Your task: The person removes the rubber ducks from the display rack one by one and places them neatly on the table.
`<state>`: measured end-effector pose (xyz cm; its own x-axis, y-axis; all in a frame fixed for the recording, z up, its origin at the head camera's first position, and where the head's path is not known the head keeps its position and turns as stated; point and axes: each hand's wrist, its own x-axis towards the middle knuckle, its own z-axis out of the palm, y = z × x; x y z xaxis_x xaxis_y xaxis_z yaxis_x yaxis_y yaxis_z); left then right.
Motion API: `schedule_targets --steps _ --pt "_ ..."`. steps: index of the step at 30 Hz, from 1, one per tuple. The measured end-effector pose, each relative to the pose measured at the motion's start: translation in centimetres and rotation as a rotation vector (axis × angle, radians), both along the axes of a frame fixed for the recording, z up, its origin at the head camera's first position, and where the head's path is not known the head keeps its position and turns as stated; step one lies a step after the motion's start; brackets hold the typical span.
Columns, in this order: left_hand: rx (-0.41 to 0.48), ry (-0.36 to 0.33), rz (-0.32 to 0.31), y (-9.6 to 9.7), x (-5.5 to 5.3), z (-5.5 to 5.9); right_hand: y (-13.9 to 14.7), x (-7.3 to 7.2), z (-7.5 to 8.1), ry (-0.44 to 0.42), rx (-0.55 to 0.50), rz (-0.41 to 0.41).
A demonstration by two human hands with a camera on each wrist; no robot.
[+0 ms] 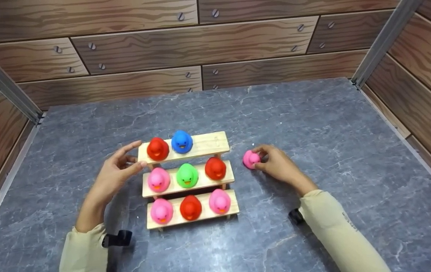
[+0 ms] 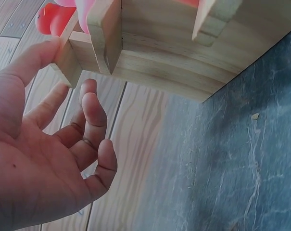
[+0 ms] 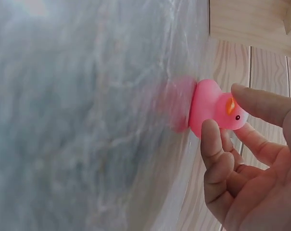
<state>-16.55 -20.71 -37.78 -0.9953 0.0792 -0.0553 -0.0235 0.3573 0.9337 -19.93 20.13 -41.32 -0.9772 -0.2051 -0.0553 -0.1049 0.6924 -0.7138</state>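
A three-step wooden stand (image 1: 210, 143) holds rubber ducks. On its top step are a red duck (image 1: 157, 149) and a blue duck (image 1: 182, 142), with bare wood at the right. My left hand (image 1: 113, 173) pinches the left end of that step, thumb at the front corner and index finger at the back; the other fingers curl loosely below in the left wrist view. To the right of the stand, my right hand (image 1: 279, 164) pinches a pink rubber duck (image 3: 205, 106) by its head and body. Its base is right at the tabletop, where its reflection shows.
The middle step carries pink, green (image 1: 187, 176) and red ducks; the bottom step has pink, red (image 1: 191, 207) and pink ones. A grey marbled tabletop (image 1: 306, 113) lies beneath, bounded by wood-patterned walls (image 1: 143, 49) at the back and sides.
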Motion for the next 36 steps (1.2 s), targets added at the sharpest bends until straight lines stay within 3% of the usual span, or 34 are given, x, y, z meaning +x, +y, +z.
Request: schedule_targets --steps 12,20,25,36 --pt "0.115 0.001 0.022 0.5 0.0 -0.7 1.2 -0.2 3.3 -0.010 -0.067 -0.016" --pt "0.168 0.013 0.059 0.8 0.2 -0.9 -0.1 0.0 5.5 -0.029 -0.094 -0.031" --pt "0.165 0.019 0.063 0.8 0.2 -0.9 -1.1 0.5 6.7 0.006 -0.120 -0.022" --pt "0.161 0.022 0.075 0.8 0.3 -0.9 -4.0 1.9 8.4 0.070 -0.350 0.060"
